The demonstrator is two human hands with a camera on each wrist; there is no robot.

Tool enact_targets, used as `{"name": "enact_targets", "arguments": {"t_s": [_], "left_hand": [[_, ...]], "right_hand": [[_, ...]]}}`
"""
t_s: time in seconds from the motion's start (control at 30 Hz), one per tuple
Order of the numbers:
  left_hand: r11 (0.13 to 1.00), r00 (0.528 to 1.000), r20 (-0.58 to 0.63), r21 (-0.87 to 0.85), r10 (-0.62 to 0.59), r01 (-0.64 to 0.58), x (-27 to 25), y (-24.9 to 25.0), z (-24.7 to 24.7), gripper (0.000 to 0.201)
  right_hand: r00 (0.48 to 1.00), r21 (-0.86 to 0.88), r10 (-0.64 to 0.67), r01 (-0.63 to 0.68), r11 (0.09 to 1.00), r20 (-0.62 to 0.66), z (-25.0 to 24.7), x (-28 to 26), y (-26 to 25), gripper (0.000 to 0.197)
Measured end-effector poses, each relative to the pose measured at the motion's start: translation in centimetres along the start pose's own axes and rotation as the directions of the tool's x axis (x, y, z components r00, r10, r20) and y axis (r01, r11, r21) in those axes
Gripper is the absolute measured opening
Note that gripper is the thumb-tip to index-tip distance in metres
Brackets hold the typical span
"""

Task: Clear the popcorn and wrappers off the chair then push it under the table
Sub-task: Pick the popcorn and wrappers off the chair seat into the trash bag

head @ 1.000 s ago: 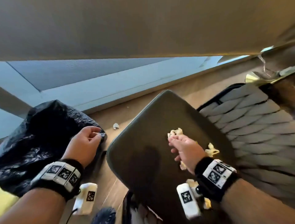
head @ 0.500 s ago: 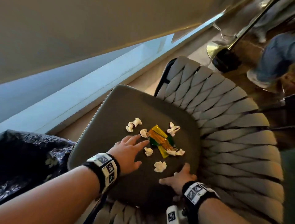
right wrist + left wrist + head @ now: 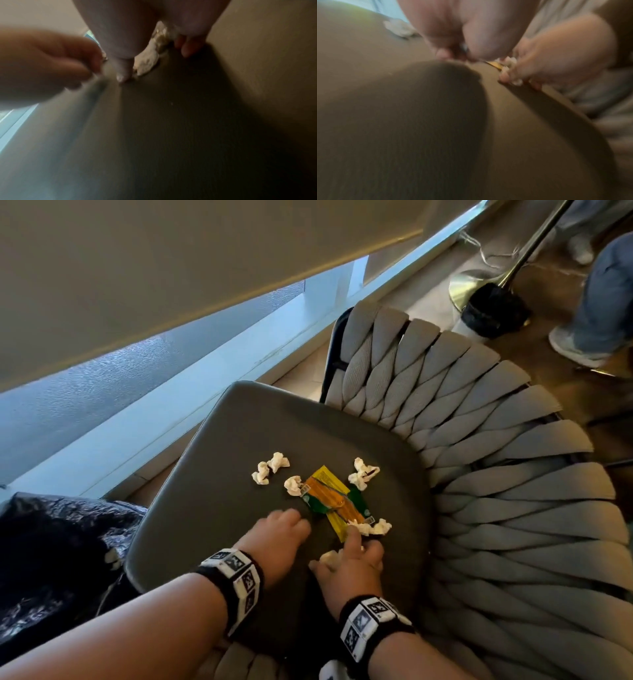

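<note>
The chair has a dark grey seat (image 3: pixel 212 508) and a woven grey backrest (image 3: pixel 496 474). Several popcorn pieces (image 3: pixel 270 470) and yellow, orange and green wrappers (image 3: pixel 329 494) lie mid-seat. My left hand (image 3: pixel 291 525) rests on the seat just left of the wrappers with its fingers curled. In the blurred left wrist view its fingertips (image 3: pixel 443 54) pinch something small and whitish. My right hand (image 3: pixel 342 556) sits beside it. It grips a popcorn piece (image 3: pixel 150 59) between thumb and fingers, and its index finger points at more popcorn (image 3: pixel 373 527).
A black rubbish bag (image 3: pixel 51 559) stands on the floor left of the chair. The pale table (image 3: pixel 171 268) overhangs the far side. At the upper right are a brass lamp base (image 3: pixel 466 285) and a person's legs (image 3: pixel 603 302).
My left hand has curled its fingers over the popcorn piece near the wrappers. My right hand has moved forward from the seat's front edge onto another piece.
</note>
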State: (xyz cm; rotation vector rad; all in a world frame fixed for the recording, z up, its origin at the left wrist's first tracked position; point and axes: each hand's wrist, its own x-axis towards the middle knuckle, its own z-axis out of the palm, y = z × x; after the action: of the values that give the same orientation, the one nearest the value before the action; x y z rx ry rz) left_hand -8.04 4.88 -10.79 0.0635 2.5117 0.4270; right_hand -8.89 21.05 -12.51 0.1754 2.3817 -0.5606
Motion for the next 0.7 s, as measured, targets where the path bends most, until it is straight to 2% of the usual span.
{"name": "enact_targets", "arguments": {"t_s": [0.03,0.07,0.1,0.13,0.2,0.23,0.3,0.37,0.43,0.5,0.57,0.63,0.7], "left_hand": [[0.997,0.982,-0.18,-0.063,-0.049,0.038,-0.1,-0.4,-0.3,0.038],[0.988,0.932,-0.341,-0.125,-0.127,0.088,0.0,-0.9,-0.6,0.039],[0.971,0.875,-0.433,-0.185,-0.218,0.15,0.2,-1.5,-1.0,0.042],[0.949,0.842,-0.449,-0.238,-0.298,0.209,0.5,-2.2,-1.2,0.048],[0.921,0.857,-0.351,-0.241,-0.376,0.305,1.0,-3.5,-1.5,0.063],[0.922,0.872,-0.312,-0.21,-0.378,0.325,1.2,-4.0,-1.6,0.069],[0.93,0.879,-0.309,-0.159,-0.364,0.33,1.7,-4.4,-1.5,0.075],[0.935,0.882,-0.313,-0.142,-0.354,0.325,2.2,-4.2,-1.3,0.082],[0.935,0.894,-0.276,-0.083,-0.353,0.344,2.7,-3.8,-0.9,0.093],[0.926,0.895,-0.243,-0.042,-0.375,0.376,3.1,-3.9,-0.3,0.1],[0.919,0.893,-0.217,-0.094,-0.395,0.384,3.5,-4.4,-0.1,0.102],[0.94,0.917,-0.204,-0.077,-0.342,0.333,4.1,-4.9,0.1,0.096],[0.964,0.946,-0.196,0.009,-0.26,0.267,4.6,-5.2,0.5,0.082]], "right_hand": [[0.999,-0.021,-0.039,0.039,0.999,-0.003,0.1,0.1,0.1,0.077],[0.998,-0.04,-0.069,0.069,0.997,-0.008,0.1,0.1,0.1,0.069],[0.996,-0.056,-0.092,0.091,0.994,-0.017,0.1,0.2,0.1,0.06],[0.993,-0.076,-0.118,0.116,0.99,-0.023,-0.1,0.1,0.0,0.049],[0.989,-0.108,-0.151,0.151,0.983,0.007,-0.5,0.1,-0.1,0.028],[0.987,-0.118,-0.156,0.16,0.98,0.04,-0.9,0.1,-0.1,0.022],[0.984,-0.095,-0.163,0.17,0.981,0.073,-2.0,0.5,0.0,0.015],[0.983,-0.011,-0.179,0.179,0.984,0.037,-3.6,1.0,0.2,0.01],[0.987,0.094,-0.152,0.157,0.983,-0.059,-5.3,1.4,0.2,0.005],[0.979,0.177,-0.064,0.1,0.979,-0.196,-6.5,2.1,0.1,0.008],[0.964,0.184,-0.001,0.051,0.982,-0.266,-6.8,2.8,0.0,0.023],[0.978,0.179,0.006,0.033,0.983,-0.21,-6.7,3.4,-0.2,0.054],[0.991,0.089,-0.061,0.072,0.993,-0.119,-6.3,3.7,-0.6,0.086]]}}
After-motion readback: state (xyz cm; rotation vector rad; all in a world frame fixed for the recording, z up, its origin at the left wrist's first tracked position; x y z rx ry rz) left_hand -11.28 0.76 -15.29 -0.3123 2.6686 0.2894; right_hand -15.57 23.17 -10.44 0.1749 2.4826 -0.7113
